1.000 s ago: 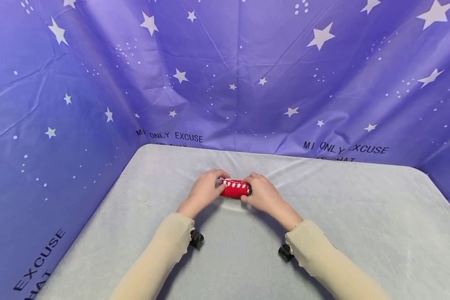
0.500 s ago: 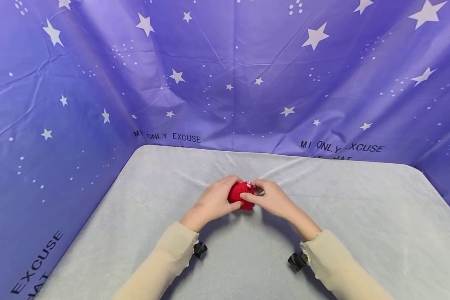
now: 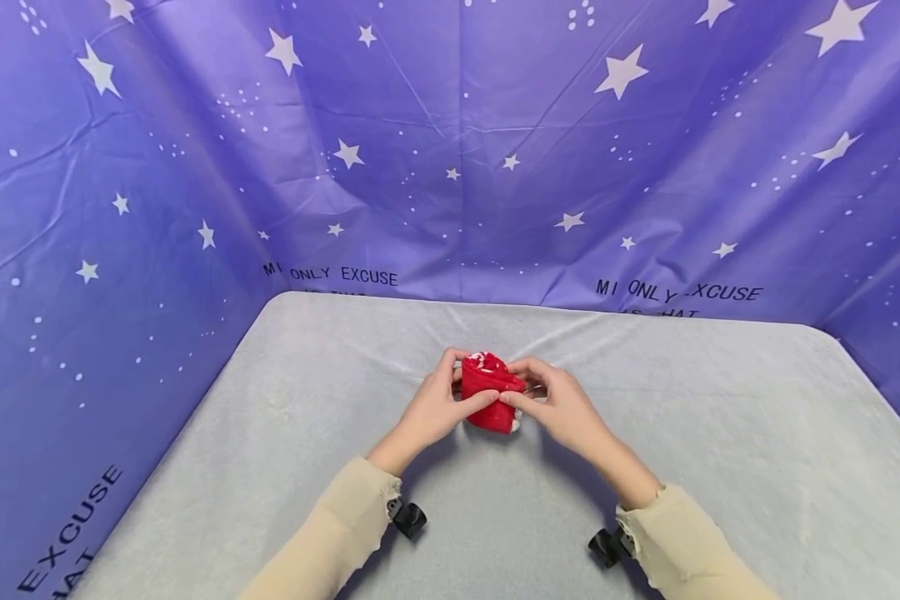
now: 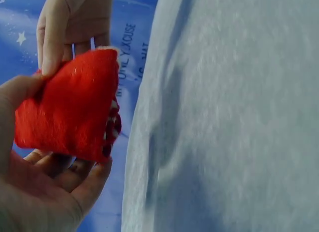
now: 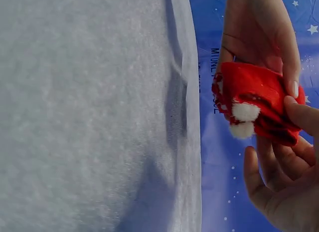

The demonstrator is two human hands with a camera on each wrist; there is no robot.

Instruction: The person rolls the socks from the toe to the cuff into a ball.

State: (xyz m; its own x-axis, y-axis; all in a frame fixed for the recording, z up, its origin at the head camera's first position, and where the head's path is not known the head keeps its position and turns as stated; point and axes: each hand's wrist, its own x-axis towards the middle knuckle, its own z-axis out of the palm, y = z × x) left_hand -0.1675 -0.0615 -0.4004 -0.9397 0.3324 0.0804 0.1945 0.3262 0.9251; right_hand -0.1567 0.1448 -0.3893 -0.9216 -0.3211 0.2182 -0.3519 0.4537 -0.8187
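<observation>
Both hands pinch one small rolled red knitted sock (image 3: 489, 392) with white pompoms. Left hand (image 3: 438, 408) and right hand (image 3: 562, 408) hold it above the grey cloth-covered table (image 3: 720, 450).

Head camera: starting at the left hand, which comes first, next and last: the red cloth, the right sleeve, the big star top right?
1. Red cloth: held by the left hand.
2. Right sleeve: lower right.
3. Big star: top right of the backdrop, farthest.

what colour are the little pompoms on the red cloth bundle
White: two small pompoms hang from the red cloth bundle, clearest in the right wrist view.
</observation>
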